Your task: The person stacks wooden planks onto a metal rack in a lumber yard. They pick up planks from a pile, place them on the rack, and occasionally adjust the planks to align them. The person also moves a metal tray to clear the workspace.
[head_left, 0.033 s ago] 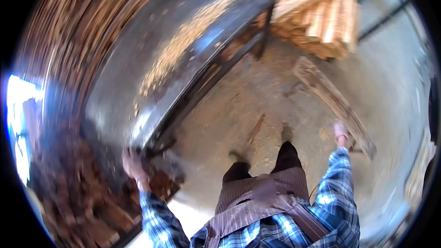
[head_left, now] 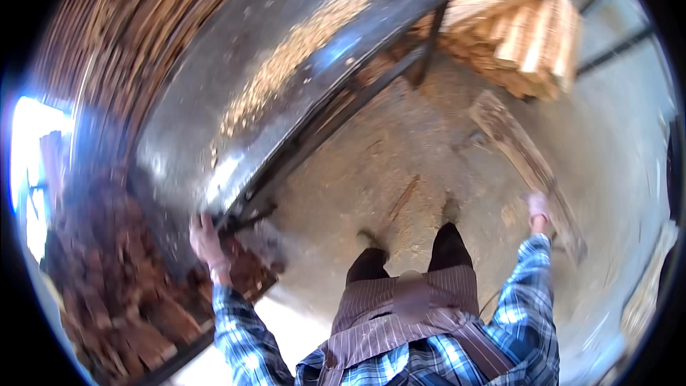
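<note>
"Metal table: why's your left hand at its near corner?"
"Maybe for support; can't tell the grip."
"Your right hand?"
"By the bench, likely just hanging; closure unclear."

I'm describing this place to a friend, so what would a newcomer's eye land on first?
Probably the streak of pale chips along the dark, shiny table at upper left. Next, the stack of light wood at upper right, by the table's far end. Lower down, the left hand is at the table's near end, the right hand beside a long wooden beam.
</note>
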Available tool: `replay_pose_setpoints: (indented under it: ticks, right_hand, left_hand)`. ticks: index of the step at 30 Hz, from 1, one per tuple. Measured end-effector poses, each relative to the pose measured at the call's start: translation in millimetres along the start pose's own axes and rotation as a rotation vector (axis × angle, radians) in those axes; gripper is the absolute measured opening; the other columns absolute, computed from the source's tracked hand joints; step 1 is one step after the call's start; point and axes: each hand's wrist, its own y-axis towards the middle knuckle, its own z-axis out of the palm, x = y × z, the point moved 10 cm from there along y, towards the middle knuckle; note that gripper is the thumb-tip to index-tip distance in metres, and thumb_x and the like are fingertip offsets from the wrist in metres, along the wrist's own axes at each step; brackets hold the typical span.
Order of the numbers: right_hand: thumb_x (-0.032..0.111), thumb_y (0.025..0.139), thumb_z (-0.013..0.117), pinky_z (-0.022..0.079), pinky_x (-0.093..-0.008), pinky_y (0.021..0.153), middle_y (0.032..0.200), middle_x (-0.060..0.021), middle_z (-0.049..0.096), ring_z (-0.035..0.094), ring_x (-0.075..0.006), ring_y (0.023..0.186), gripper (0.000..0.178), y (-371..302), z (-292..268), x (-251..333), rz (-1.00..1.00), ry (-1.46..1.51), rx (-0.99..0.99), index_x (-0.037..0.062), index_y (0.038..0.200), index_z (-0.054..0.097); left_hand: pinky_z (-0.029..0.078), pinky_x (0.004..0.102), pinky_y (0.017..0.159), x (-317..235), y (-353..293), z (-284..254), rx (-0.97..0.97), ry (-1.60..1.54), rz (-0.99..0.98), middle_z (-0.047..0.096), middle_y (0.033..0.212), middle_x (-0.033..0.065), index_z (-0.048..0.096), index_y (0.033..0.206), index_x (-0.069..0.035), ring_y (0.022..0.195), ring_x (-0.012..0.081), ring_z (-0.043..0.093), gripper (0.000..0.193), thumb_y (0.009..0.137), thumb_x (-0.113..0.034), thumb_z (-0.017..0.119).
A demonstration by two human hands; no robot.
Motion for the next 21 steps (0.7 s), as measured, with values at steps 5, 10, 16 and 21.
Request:
replay_pose_setpoints:
  ticks: [5,10,16,21]
  right_hand:
    - [0.026,0.073,0.075,0.050,-0.0413,0.088,0.113,-0.0224,0.065,0.062,-0.0371,0.105,0.058,115,35,51,-0.273,-0.716,-0.040,0.0000,0.122,0.058]
    - [0.026,0.069,0.079,0.052,-0.0378,0.082,0.099,-0.0181,0.070,0.067,-0.0304,0.091,0.059,200,32,16,-0.292,-0.510,0.287,0.0015,0.119,0.060]
    - [0.032,0.064,0.084,0.052,-0.0386,0.075,0.095,-0.0167,0.071,0.068,-0.0254,0.085,0.061,186,33,-15,-0.215,-0.537,0.462,-0.0022,0.110,0.064]
    - [0.037,0.064,0.084,0.052,-0.0388,0.075,0.095,-0.0169,0.071,0.067,-0.0243,0.085,0.063,98,73,9,-0.158,-0.571,0.562,-0.0036,0.109,0.065]
  left_hand:
    - [0.039,0.0348,0.100,-64,5,-16,-0.427,0.130,-0.032,0.061,0.126,0.0129,0.062,0.122,-0.004,0.117,0.0317,0.054,0.046,0.097,-0.038,0.045]
    - [0.039,0.0329,0.100,-75,-3,-16,-0.469,-0.167,-0.114,0.062,0.125,0.0123,0.064,0.118,-0.001,0.117,0.0286,0.055,0.044,0.097,-0.034,0.045]
    - [0.040,0.0318,0.099,-107,3,-3,-0.497,-0.158,-0.095,0.062,0.125,0.0126,0.064,0.117,0.001,0.115,0.0269,0.057,0.043,0.096,-0.031,0.046]
    - [0.042,0.0342,0.098,-88,1,4,-0.532,-0.012,-0.012,0.062,0.124,0.0116,0.065,0.115,-0.003,0.114,0.0287,0.057,0.034,0.094,-0.023,0.048]
